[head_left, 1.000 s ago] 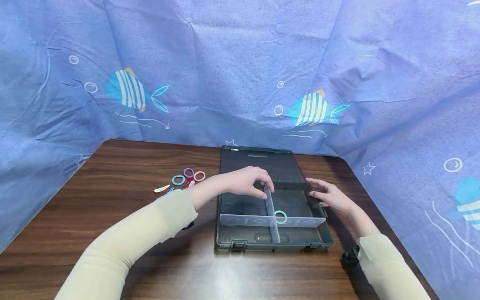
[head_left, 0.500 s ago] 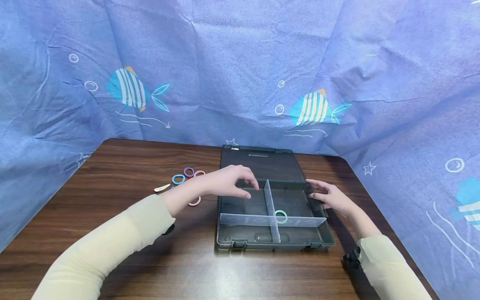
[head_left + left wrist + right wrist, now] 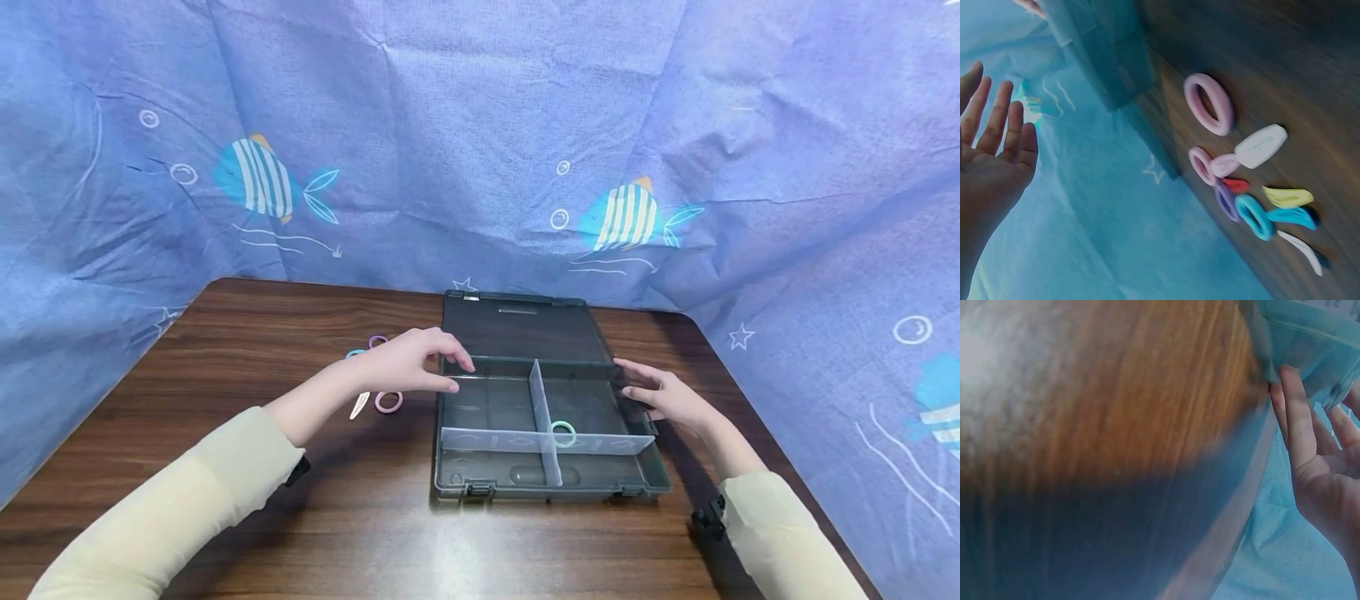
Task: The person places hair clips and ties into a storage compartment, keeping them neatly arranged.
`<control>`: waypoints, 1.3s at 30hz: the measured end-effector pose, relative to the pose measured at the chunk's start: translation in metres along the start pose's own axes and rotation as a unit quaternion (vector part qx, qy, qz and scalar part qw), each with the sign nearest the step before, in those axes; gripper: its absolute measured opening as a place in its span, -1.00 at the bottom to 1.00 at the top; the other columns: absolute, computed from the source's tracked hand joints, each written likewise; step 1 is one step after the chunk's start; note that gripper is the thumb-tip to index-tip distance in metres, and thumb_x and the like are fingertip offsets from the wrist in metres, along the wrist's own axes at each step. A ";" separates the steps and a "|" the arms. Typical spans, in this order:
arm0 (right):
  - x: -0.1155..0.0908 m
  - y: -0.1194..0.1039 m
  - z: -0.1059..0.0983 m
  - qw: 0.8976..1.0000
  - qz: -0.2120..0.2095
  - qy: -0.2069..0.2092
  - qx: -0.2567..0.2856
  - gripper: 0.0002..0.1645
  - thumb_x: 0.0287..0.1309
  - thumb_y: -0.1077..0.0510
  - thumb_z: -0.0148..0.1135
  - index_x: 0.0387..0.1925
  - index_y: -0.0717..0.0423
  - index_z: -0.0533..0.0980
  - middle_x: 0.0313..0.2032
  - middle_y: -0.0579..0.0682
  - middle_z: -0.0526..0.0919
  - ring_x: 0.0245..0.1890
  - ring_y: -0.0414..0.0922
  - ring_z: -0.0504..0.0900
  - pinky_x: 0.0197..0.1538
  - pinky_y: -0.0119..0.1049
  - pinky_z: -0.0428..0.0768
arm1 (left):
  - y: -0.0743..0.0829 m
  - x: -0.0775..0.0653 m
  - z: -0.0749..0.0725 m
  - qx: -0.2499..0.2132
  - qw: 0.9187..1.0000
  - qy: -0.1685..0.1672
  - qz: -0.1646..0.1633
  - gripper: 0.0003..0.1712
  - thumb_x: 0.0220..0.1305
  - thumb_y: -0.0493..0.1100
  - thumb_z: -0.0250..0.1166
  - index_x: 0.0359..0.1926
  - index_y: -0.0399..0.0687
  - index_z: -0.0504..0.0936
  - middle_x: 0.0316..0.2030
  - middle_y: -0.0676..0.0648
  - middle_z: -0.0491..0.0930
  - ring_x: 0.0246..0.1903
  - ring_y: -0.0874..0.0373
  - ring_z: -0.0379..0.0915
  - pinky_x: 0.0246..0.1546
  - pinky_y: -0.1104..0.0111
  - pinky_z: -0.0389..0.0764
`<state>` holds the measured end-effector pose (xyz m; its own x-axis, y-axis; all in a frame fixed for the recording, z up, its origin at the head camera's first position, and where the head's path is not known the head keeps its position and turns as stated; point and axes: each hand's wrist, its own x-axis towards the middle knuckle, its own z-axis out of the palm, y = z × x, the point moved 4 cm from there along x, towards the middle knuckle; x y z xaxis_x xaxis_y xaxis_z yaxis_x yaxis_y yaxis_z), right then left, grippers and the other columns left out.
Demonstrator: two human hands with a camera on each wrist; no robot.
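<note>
A dark translucent storage box (image 3: 551, 493) lies with its lid (image 3: 525, 329) folded back. Dividers (image 3: 487, 440) cross inside it, and a mint-green hair tie (image 3: 573, 434) leans against one. My left hand (image 3: 416, 360) hovers by the box's left edge, fingers apart and holding nothing. My right hand (image 3: 667, 398) touches the box's right side with extended fingers. In the left wrist view, pink (image 3: 1225, 115), purple (image 3: 1221, 199) and blue hair ties (image 3: 1242, 211) lie among white (image 3: 1261, 145), yellow (image 3: 1288, 198) and blue hair clips (image 3: 1294, 217); my left forearm partly hides them in the head view.
The brown wooden table (image 3: 360, 517) reaches to a blue fish-print cloth (image 3: 480, 150) hanging behind and at both sides. A slim pale hair clip (image 3: 1302, 251) and a small red one (image 3: 1236, 185) lie in the same group.
My left hand has moved left, from over the divider to the box's left edge, uncovering the left compartment. My right hand stays at the box's right side.
</note>
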<state>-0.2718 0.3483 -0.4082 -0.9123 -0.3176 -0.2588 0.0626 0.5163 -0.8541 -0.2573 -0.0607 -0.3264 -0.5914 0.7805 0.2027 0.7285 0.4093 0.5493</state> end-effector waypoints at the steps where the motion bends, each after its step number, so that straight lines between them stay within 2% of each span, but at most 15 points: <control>1: 0.000 0.001 0.000 1.000 0.000 0.000 0.000 -0.27 0.34 0.07 0.05 0.45 -0.06 0.02 0.41 0.27 0.04 0.27 0.24 0.27 -0.07 -0.05 0.57 | -0.003 -0.003 -0.001 -0.004 1.000 0.002 -0.004 -0.70 0.13 -0.07 0.37 -0.07 0.15 0.62 -0.07 0.18 0.57 -0.01 0.15 0.43 0.01 0.24 0.44; 5: -0.001 0.002 0.000 1.000 -0.002 0.005 -0.006 -0.26 0.34 0.08 0.05 0.45 -0.03 0.02 0.40 0.29 0.05 0.27 0.25 0.26 -0.08 -0.04 0.58 | -0.016 -0.015 -0.002 -0.011 1.000 0.013 -0.020 -0.69 0.13 -0.08 0.38 -0.07 0.17 0.62 -0.08 0.17 0.58 0.02 0.08 0.41 0.02 0.13 0.45; 9: 0.001 0.002 0.001 1.000 -0.006 0.006 -0.011 -0.26 0.34 0.08 0.06 0.45 -0.04 0.03 0.39 0.31 0.07 0.26 0.26 0.27 -0.10 -0.06 0.58 | -0.032 -0.027 -0.001 0.007 0.999 0.025 -0.035 -0.69 0.10 -0.10 0.39 -0.08 0.18 0.63 -0.09 0.11 0.61 -0.02 0.11 0.41 -0.04 0.14 0.47; 12: 0.001 -0.001 0.001 1.000 -0.011 0.003 -0.011 -0.25 0.33 0.06 0.07 0.45 -0.03 0.02 0.38 0.34 0.06 0.26 0.26 0.28 -0.11 -0.08 0.58 | -0.042 -0.034 -0.001 0.017 0.999 0.032 -0.036 -0.69 0.09 -0.11 0.40 -0.09 0.12 0.64 -0.12 0.07 0.63 -0.08 0.10 0.42 -0.11 0.16 0.47; 16: 0.001 0.000 0.001 1.000 -0.014 0.003 -0.013 -0.23 0.31 0.04 0.10 0.44 0.00 0.04 0.38 0.37 0.03 0.23 0.20 0.35 -0.13 -0.11 0.59 | -0.051 -0.040 -0.001 0.031 0.999 0.033 -0.030 -0.69 0.08 -0.12 0.40 -0.10 0.06 0.65 -0.15 0.11 0.64 -0.11 0.12 0.43 -0.11 0.16 0.46; 21: 0.002 0.004 0.001 1.000 -0.012 0.010 -0.020 -0.25 0.31 0.04 0.10 0.44 -0.03 0.06 0.38 0.36 0.01 0.22 0.16 0.37 -0.12 -0.08 0.59 | -0.063 -0.043 0.002 0.060 0.998 0.031 -0.010 -0.69 0.03 -0.21 0.42 -0.14 -0.03 0.66 -0.18 0.08 0.65 -0.08 0.08 0.44 0.01 0.16 0.42; 29: 0.001 0.005 0.001 0.999 -0.017 0.010 -0.027 -0.27 0.33 0.06 0.07 0.44 -0.04 0.05 0.38 0.38 0.00 0.24 0.25 0.32 -0.08 0.00 0.58 | -0.084 -0.048 0.007 0.061 0.998 0.014 -0.012 -0.77 0.01 -0.26 0.42 -0.23 -0.08 0.68 -0.31 0.07 0.67 -0.21 0.10 0.41 -0.12 0.27 0.37; 35: 0.001 0.004 0.001 0.999 -0.017 0.011 -0.029 -0.27 0.33 0.06 0.07 0.44 -0.05 0.05 0.38 0.38 0.00 0.24 0.25 0.32 -0.09 -0.01 0.58 | -0.098 -0.051 0.011 0.045 0.999 -0.009 -0.013 -0.85 0.00 -0.28 0.42 -0.33 -0.06 0.69 -0.41 0.05 0.65 -0.33 0.08 0.43 -0.25 0.25 0.44; 39: 0.000 0.004 0.002 1.000 -0.016 0.009 -0.021 -0.26 0.32 0.05 0.08 0.44 -0.04 0.05 0.38 0.36 0.02 0.24 0.26 0.31 -0.11 -0.06 0.59 | -0.104 -0.051 0.012 0.039 0.999 -0.020 -0.007 -0.88 0.01 -0.28 0.42 -0.36 -0.06 0.68 -0.44 0.07 0.63 -0.41 0.14 0.46 -0.33 0.28 0.48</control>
<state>-0.2713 0.3489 -0.4123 -0.9204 -0.3207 -0.2235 0.0162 0.5399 -0.8416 -0.2985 -0.1366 -0.4036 -0.5888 0.7921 0.1609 0.7453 0.4551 0.4873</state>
